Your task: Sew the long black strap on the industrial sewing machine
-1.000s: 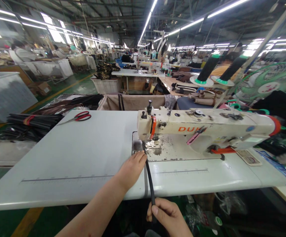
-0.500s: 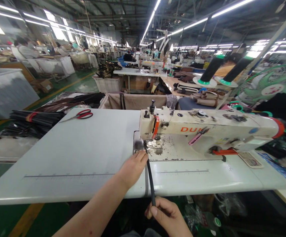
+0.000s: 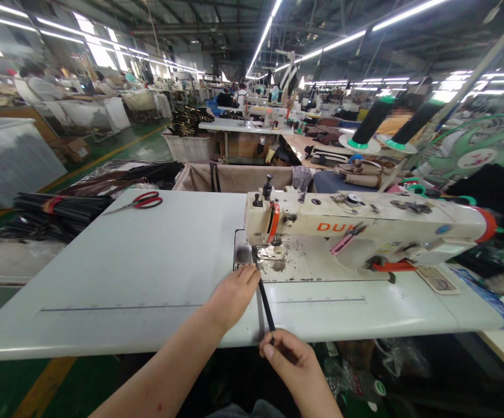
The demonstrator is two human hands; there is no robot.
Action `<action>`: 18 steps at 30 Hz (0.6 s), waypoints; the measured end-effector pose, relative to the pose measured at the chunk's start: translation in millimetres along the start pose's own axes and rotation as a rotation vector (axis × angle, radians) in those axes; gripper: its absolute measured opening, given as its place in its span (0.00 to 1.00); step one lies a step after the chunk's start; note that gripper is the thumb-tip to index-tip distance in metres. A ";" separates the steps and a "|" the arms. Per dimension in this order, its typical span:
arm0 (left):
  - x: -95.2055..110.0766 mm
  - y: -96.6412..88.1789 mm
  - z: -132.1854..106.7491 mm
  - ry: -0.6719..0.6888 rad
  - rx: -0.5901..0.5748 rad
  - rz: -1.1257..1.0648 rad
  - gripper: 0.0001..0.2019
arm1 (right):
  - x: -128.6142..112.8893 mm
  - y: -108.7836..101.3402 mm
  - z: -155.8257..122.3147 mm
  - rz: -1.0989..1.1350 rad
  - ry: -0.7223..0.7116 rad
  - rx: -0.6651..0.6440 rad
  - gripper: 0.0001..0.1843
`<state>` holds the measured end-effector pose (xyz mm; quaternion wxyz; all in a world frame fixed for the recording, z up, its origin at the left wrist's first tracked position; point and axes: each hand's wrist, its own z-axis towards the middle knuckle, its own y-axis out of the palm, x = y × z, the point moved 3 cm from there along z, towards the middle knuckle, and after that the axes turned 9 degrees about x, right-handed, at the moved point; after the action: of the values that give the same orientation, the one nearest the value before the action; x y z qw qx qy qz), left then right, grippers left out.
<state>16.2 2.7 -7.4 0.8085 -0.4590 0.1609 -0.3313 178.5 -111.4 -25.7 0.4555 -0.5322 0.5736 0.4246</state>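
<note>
A narrow black strap runs from under the needle area of the sewing machine toward the table's front edge. Close in front of the presser foot, my left hand has its fingers together, pressed on the strap. My right hand pinches the strap's near end between thumb and fingers, just at the front edge of the white table. The strap is taut and nearly straight between both hands. Its far end is hidden by the machine head.
Red-handled scissors lie on the table's far left. Bundled black strips are stacked left of the table. Two thread cones stand behind the machine, and a green fan is at right. A fabric-lined bin sits behind the table.
My right hand has moved up and slightly forward, closer to the table edge, and less strap shows between the hands. My left hand stays by the presser foot.
</note>
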 end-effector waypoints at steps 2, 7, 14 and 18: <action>0.6 -0.1 0.2 -0.007 -0.009 -0.006 0.14 | -10.2 1.9 6.9 -0.015 -0.034 0.047 0.27; 1.1 -1.9 0.0 -0.031 -0.011 -0.009 0.15 | -34.6 9.2 18.5 0.081 0.014 0.006 0.31; 0.3 -3.6 0.2 -0.036 0.021 -0.019 0.16 | -21.9 9.7 16.7 0.097 0.089 -0.072 0.26; 0.9 -4.9 0.4 -0.022 0.028 -0.012 0.16 | -17.8 8.3 10.1 0.055 0.100 -0.068 0.27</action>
<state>15.2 0.5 -3.0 0.8146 -0.4521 0.1445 -0.3333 171.3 -97.0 -10.6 0.3960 -0.5519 0.5955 0.4289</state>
